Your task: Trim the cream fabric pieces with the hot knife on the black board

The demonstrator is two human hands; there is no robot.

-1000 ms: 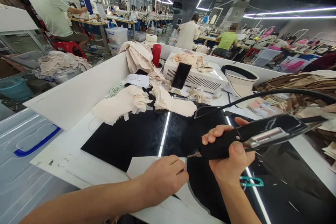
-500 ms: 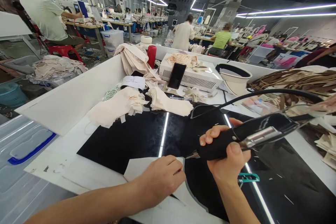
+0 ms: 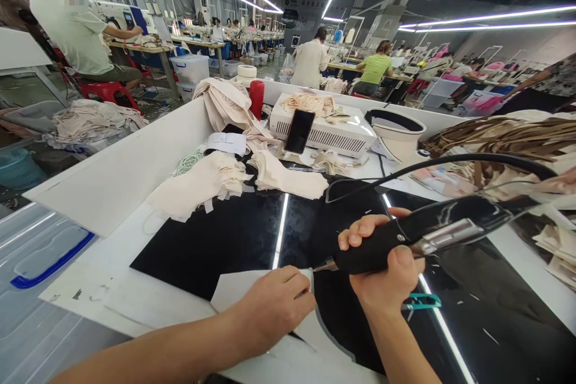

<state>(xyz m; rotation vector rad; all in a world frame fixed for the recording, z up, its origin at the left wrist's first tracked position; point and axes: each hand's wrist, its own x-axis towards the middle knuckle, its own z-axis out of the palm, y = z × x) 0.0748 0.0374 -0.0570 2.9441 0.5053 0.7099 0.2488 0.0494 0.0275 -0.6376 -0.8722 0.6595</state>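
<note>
My right hand (image 3: 382,258) is wrapped around a black handheld tool (image 3: 369,246) with a lever on its side and a thick cable at its rear. The tool's narrow metal tip (image 3: 324,265) points left and meets the edge of a pale, flat fabric piece (image 3: 236,288). On that piece rests my left hand (image 3: 281,306), fingers curled and pinching it right beside the tip; the fingertips are hidden. A grey border follows the piece's curved right edge. Beneath lies a glossy black sheet (image 3: 202,252). Teal thread snips (image 3: 422,301) lie just beyond my right wrist.
Beige fabric stacks (image 3: 202,183) lie ahead, with a phone (image 3: 300,131) leaning on a white vented box (image 3: 324,123). A roll (image 3: 400,132) stands to its right, brown strips (image 3: 490,135) farther right. A low white wall (image 3: 130,174) borders the left. Co-workers sit beyond.
The tool's tip has shifted slightly left, up to the fabric piece's edge. My left hand keeps its place on the piece. The whole view has shifted a little.
</note>
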